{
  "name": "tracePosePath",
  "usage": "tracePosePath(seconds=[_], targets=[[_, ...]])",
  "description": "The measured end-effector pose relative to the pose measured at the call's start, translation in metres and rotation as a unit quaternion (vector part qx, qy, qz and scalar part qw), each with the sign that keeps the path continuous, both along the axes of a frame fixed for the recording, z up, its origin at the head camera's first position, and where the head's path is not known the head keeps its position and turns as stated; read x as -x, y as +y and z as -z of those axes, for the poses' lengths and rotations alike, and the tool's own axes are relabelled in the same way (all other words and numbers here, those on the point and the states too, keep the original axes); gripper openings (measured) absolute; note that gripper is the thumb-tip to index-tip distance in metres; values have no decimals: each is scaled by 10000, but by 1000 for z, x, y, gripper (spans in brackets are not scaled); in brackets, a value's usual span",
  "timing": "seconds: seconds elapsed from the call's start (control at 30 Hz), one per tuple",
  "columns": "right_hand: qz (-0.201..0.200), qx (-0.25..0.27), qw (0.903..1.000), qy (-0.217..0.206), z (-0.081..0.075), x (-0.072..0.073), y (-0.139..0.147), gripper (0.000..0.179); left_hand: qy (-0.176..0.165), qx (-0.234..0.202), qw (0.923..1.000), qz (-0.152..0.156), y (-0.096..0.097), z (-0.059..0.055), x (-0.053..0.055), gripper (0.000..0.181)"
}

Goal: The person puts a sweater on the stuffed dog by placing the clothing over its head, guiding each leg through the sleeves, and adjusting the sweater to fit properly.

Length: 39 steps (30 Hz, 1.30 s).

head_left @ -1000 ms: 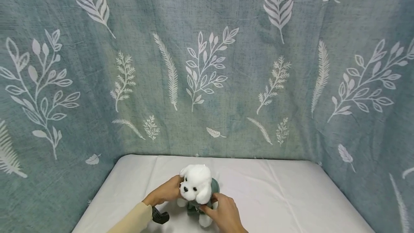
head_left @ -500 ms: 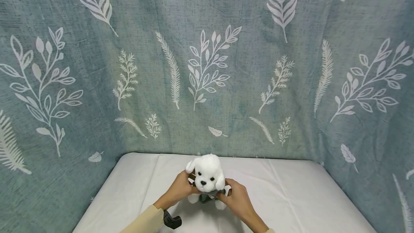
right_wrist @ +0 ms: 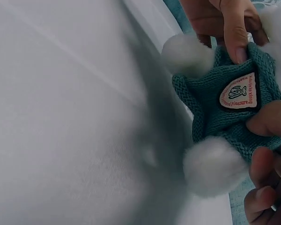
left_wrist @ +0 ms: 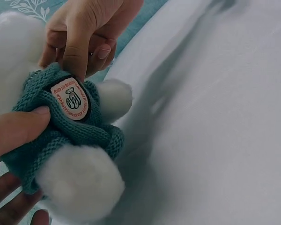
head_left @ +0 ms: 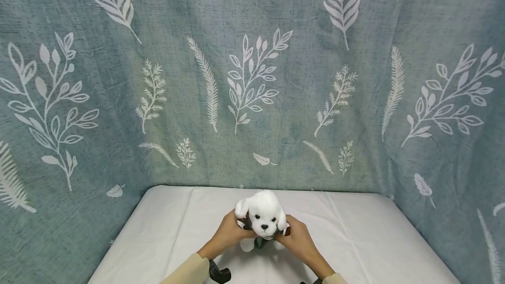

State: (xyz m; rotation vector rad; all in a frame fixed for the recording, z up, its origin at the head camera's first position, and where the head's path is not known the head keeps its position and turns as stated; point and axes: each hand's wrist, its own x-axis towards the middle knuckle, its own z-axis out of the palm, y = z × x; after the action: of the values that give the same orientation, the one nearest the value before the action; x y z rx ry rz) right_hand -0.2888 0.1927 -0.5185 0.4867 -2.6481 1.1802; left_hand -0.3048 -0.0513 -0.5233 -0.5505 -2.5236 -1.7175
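A white plush dog (head_left: 265, 208) with floppy ears faces me in the head view, held between both hands. My left hand (head_left: 228, 234) grips its body from the left. On the opposite side, my right hand (head_left: 298, 239) holds it too. The wrist views show its teal knitted sweater (left_wrist: 42, 101) with an oval badge (right_wrist: 241, 92) on the front, and both thumbs pressing on the knit. Fluffy white paws (left_wrist: 82, 180) stick out below the sweater. The dog's back is hidden, and most fingers lie behind its body.
The white-covered table (head_left: 355, 231) spreads under the dog, with a shadow beneath it. Blue-green leaf-patterned curtains (head_left: 252, 100) enclose the back and both sides. A black wrist-worn device (head_left: 219, 272) sits below the left sleeve.
Both hands have carried the plush dog to the right and a little farther from me. Its head, tilted earlier, is now straighter. The right hand's grip has come up to its side.
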Motion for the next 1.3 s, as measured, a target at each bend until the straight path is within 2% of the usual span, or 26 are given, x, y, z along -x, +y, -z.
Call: tracePosePath(seconds=[0.2,0.5,0.8,1.17,1.3], targets=[[-30,-55,10000,-34,4,1,1,34,-171,-4,9998,41,-1,4,0,67],[-75,-65,9998,-194,10,1,3,32,-112,-170,9996,192,-4,12,0,72],[-89,-40,9996,-259,10,0,4,32,-178,-135,9996,178,-4,11,0,74],[-97,70,9993,-348,12,-2,5,40,-327,-222,9990,202,-4,12,-2,74],[-198,63,9986,-492,12,-1,7,44,-391,-232,9978,484,-10,13,0,78]])
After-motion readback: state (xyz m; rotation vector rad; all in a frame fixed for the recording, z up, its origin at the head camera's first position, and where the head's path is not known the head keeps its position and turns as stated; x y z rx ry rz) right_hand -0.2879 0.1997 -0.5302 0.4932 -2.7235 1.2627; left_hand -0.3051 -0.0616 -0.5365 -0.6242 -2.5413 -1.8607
